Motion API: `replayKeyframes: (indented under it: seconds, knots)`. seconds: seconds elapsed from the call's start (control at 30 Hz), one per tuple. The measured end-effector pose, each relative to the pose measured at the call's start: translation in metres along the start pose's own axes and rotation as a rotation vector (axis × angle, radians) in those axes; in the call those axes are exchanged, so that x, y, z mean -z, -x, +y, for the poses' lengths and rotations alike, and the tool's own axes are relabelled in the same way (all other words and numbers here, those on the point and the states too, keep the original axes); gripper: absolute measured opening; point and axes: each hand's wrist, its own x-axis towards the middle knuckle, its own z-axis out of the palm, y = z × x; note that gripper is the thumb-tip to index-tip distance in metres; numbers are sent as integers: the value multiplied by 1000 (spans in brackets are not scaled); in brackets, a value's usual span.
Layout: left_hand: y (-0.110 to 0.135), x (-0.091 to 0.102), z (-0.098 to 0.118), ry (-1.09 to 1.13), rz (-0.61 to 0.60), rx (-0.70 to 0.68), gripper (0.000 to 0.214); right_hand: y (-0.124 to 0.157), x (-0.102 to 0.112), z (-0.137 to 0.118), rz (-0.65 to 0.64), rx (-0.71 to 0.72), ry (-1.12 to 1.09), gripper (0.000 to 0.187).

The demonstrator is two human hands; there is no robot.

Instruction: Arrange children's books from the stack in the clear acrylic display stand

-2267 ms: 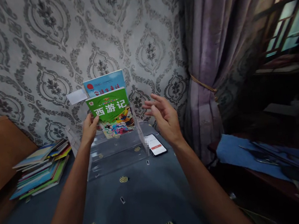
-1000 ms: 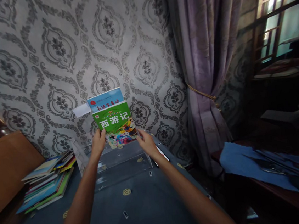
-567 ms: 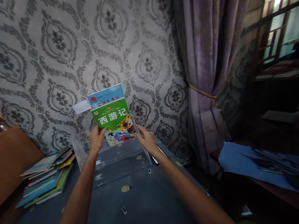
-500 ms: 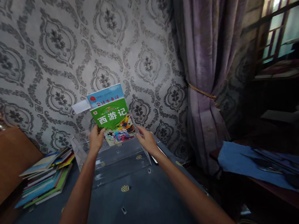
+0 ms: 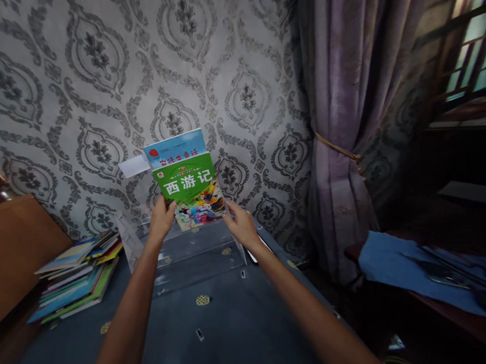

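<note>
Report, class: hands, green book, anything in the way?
Left hand gripping left edge of green book; right hand at its right edge. Blue book behind. Left thumb overlaps green cover.

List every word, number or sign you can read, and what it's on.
"西游记" on the green book.
"安徒生童话" on the blue book behind, its lower edge partly covered.
Too small to read: fine print on both covers.
Too blurred: any lettering on the stacked books.

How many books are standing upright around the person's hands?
2 that I can see: the green book in front, between the left hand and the right hand, and the blue book behind it, only its top showing. More may be hidden behind.
</note>
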Motion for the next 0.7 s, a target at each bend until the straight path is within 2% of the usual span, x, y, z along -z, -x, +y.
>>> replayKeyframes:
  seconds: [0.17,0.47,0.7]
  knots:
    - [7,5,11,-165,12,0,23,0,1,0,-14,58,4,50]
    - [7,3,10,-152,43,6,33,1,5,-3,-36,38,90,51]
    - [8,3,6,-90,27,-4,39,0,6,-4,-68,7,32,52]
